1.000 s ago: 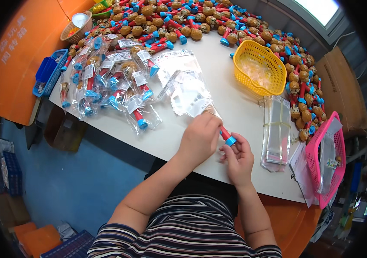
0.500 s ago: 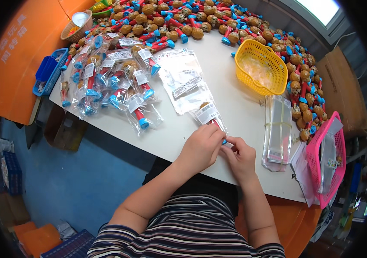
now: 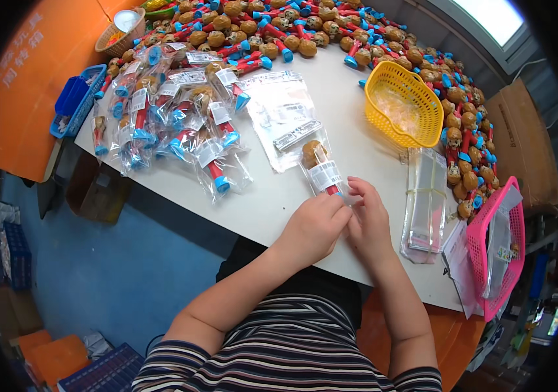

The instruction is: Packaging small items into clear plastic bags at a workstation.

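At the table's near edge lies a toy in a clear plastic bag (image 3: pixel 324 175), with a brown round head, a red stem and a white label around its middle. My left hand (image 3: pixel 317 225) is closed on the near end of this bag, fingertips pinched. My right hand (image 3: pixel 372 225) is at the same end, thumb and fingers closed around the bag's edge; the exact grip is partly hidden. Just beyond the toy lies a pile of flat clear bags (image 3: pixel 279 108) with printed slips. To the left is a heap of bagged toys (image 3: pixel 174 111) with blue bases and white labels.
Loose brown-headed toys (image 3: pixel 262 26) cover the far edge and right side. A yellow basket (image 3: pixel 403 104) holds small clear pieces. Banded clear sleeves (image 3: pixel 424 202) and a pink basket (image 3: pixel 498 248) lie at right. A blue tray (image 3: pixel 77 104) and wicker basket (image 3: pixel 122 36) stand at left.
The bagged toy's head now shows fully beyond my left hand. My hands have shifted slightly nearer to me along the bag, and the right fingers have straightened a little.
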A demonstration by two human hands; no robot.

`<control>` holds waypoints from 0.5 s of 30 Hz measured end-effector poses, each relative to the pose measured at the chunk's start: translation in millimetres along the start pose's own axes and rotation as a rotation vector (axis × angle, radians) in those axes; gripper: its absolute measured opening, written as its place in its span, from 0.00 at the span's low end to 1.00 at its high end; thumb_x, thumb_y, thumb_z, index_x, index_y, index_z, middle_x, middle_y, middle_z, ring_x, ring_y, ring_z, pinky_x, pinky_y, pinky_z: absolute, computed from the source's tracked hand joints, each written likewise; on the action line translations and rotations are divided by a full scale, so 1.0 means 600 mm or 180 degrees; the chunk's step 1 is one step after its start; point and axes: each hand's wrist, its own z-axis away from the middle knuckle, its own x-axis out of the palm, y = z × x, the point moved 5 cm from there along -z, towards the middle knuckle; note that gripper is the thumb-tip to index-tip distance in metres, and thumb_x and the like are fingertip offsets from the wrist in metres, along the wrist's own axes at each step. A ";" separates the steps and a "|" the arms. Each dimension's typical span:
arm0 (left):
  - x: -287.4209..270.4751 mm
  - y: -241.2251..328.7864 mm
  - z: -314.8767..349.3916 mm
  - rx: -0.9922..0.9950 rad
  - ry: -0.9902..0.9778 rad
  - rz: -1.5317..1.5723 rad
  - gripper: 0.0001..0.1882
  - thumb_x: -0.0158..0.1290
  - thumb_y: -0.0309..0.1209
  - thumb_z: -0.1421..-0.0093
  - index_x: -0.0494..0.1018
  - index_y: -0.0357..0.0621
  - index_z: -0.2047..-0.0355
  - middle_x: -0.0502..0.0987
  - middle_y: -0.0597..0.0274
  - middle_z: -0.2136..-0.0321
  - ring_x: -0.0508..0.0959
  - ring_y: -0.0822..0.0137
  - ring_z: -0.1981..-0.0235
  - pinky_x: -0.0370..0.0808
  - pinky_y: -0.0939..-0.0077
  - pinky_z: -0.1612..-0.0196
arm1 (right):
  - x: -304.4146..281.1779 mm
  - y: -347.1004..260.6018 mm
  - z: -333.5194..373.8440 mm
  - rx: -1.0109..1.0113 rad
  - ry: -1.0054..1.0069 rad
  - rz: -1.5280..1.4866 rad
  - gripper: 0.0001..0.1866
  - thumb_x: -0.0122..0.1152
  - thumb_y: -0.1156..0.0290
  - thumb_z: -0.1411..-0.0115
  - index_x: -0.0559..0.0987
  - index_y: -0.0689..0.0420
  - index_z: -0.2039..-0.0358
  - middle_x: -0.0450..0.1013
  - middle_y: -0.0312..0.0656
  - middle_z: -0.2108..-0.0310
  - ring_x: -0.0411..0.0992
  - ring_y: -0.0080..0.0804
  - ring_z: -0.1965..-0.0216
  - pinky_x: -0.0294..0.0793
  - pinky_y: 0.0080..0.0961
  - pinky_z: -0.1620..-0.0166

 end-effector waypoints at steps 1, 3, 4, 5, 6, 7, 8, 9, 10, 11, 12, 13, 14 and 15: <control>0.000 -0.001 0.002 0.0008 -0.0045 -0.0057 0.10 0.57 0.23 0.49 0.74 0.38 0.65 0.74 0.55 0.67 0.75 0.54 0.65 0.73 0.64 0.61 | 0.005 0.008 0.000 0.0218 -0.0156 -0.0136 0.27 0.64 0.81 0.51 0.69 0.59 0.49 0.72 0.50 0.52 0.74 0.41 0.55 0.75 0.32 0.56; -0.002 -0.004 0.005 0.0012 -0.0094 -0.0116 0.10 0.57 0.23 0.49 0.74 0.38 0.65 0.74 0.55 0.67 0.76 0.54 0.64 0.73 0.64 0.60 | 0.010 0.009 -0.001 0.0366 -0.0139 -0.0264 0.25 0.63 0.81 0.49 0.69 0.60 0.49 0.74 0.50 0.55 0.76 0.40 0.58 0.76 0.30 0.58; -0.005 -0.004 0.007 -0.0007 -0.0074 -0.0146 0.10 0.57 0.23 0.49 0.74 0.38 0.65 0.74 0.55 0.67 0.76 0.55 0.64 0.73 0.64 0.60 | 0.014 0.011 -0.001 0.0514 -0.0119 -0.0390 0.23 0.63 0.81 0.47 0.70 0.60 0.49 0.76 0.50 0.59 0.77 0.38 0.61 0.77 0.29 0.60; -0.007 -0.005 0.009 -0.0027 -0.0058 -0.0173 0.10 0.57 0.22 0.49 0.74 0.38 0.65 0.74 0.55 0.67 0.76 0.55 0.64 0.73 0.64 0.60 | 0.016 0.010 0.000 0.0527 -0.0124 -0.0393 0.23 0.63 0.81 0.47 0.70 0.60 0.49 0.76 0.50 0.59 0.77 0.38 0.61 0.77 0.29 0.60; -0.009 -0.006 0.012 -0.0035 -0.0069 -0.0165 0.10 0.57 0.22 0.49 0.74 0.38 0.65 0.74 0.55 0.67 0.76 0.55 0.64 0.73 0.64 0.60 | 0.017 0.009 0.001 0.0504 -0.0046 -0.0387 0.21 0.62 0.80 0.45 0.71 0.61 0.50 0.77 0.49 0.62 0.78 0.37 0.65 0.77 0.27 0.62; -0.013 -0.007 0.014 -0.0047 0.0013 -0.0124 0.10 0.57 0.22 0.49 0.74 0.38 0.65 0.74 0.55 0.67 0.76 0.55 0.64 0.73 0.64 0.61 | 0.017 0.008 0.001 0.0484 0.0031 -0.0380 0.18 0.61 0.80 0.44 0.72 0.62 0.52 0.77 0.49 0.66 0.78 0.35 0.68 0.77 0.25 0.65; -0.015 -0.006 0.014 -0.0060 0.0080 -0.0087 0.10 0.57 0.22 0.49 0.74 0.39 0.65 0.74 0.55 0.67 0.76 0.55 0.65 0.73 0.64 0.61 | 0.020 0.008 0.002 0.0510 0.0032 -0.0391 0.18 0.61 0.80 0.44 0.72 0.62 0.52 0.77 0.49 0.66 0.78 0.35 0.68 0.77 0.25 0.65; -0.015 -0.005 0.012 -0.0068 0.0054 -0.0079 0.10 0.57 0.22 0.49 0.74 0.39 0.65 0.74 0.55 0.67 0.76 0.55 0.65 0.73 0.64 0.61 | 0.023 0.008 0.002 0.0499 0.0059 -0.0527 0.17 0.61 0.79 0.43 0.73 0.63 0.53 0.78 0.49 0.67 0.78 0.34 0.69 0.77 0.24 0.66; -0.018 -0.004 0.010 -0.0057 0.0164 -0.0105 0.10 0.57 0.22 0.49 0.74 0.39 0.65 0.74 0.55 0.68 0.75 0.54 0.65 0.73 0.64 0.61 | 0.025 0.008 0.003 0.0489 0.0087 -0.0663 0.15 0.61 0.79 0.43 0.74 0.64 0.54 0.78 0.49 0.68 0.79 0.33 0.70 0.77 0.23 0.68; -0.022 -0.003 0.011 -0.0049 0.0289 -0.0133 0.10 0.58 0.21 0.49 0.74 0.39 0.65 0.74 0.55 0.68 0.75 0.54 0.65 0.73 0.64 0.61 | 0.027 0.008 0.003 0.0506 0.0081 -0.0666 0.15 0.61 0.79 0.43 0.74 0.64 0.54 0.78 0.49 0.68 0.79 0.33 0.70 0.77 0.23 0.68; -0.024 -0.002 0.013 -0.0060 0.0277 -0.0126 0.10 0.58 0.21 0.49 0.74 0.39 0.65 0.74 0.55 0.68 0.75 0.54 0.65 0.73 0.64 0.61 | 0.027 0.008 0.004 0.0634 0.0069 -0.0734 0.14 0.61 0.78 0.42 0.75 0.65 0.55 0.78 0.49 0.69 0.79 0.32 0.70 0.77 0.22 0.67; -0.027 -0.005 0.017 -0.0251 0.0292 -0.0218 0.10 0.58 0.22 0.50 0.74 0.39 0.65 0.74 0.55 0.68 0.75 0.54 0.65 0.73 0.64 0.61 | 0.026 0.008 0.005 0.0761 0.0057 -0.0802 0.12 0.61 0.78 0.42 0.76 0.66 0.57 0.79 0.49 0.70 0.79 0.30 0.71 0.78 0.22 0.67; -0.031 -0.009 0.020 -0.0442 0.0315 -0.0315 0.10 0.58 0.22 0.50 0.74 0.39 0.65 0.74 0.55 0.68 0.75 0.53 0.65 0.72 0.64 0.61 | 0.022 0.002 0.007 0.0770 0.0049 -0.0804 0.12 0.61 0.78 0.42 0.76 0.66 0.57 0.79 0.49 0.70 0.79 0.30 0.71 0.78 0.22 0.67; -0.032 -0.009 0.022 -0.0451 0.0310 -0.0312 0.10 0.58 0.22 0.50 0.74 0.39 0.65 0.74 0.55 0.68 0.75 0.53 0.65 0.72 0.64 0.61 | 0.019 -0.001 0.011 0.1029 -0.0028 -0.0845 0.11 0.61 0.76 0.41 0.76 0.67 0.58 0.79 0.48 0.71 0.79 0.28 0.72 0.77 0.21 0.67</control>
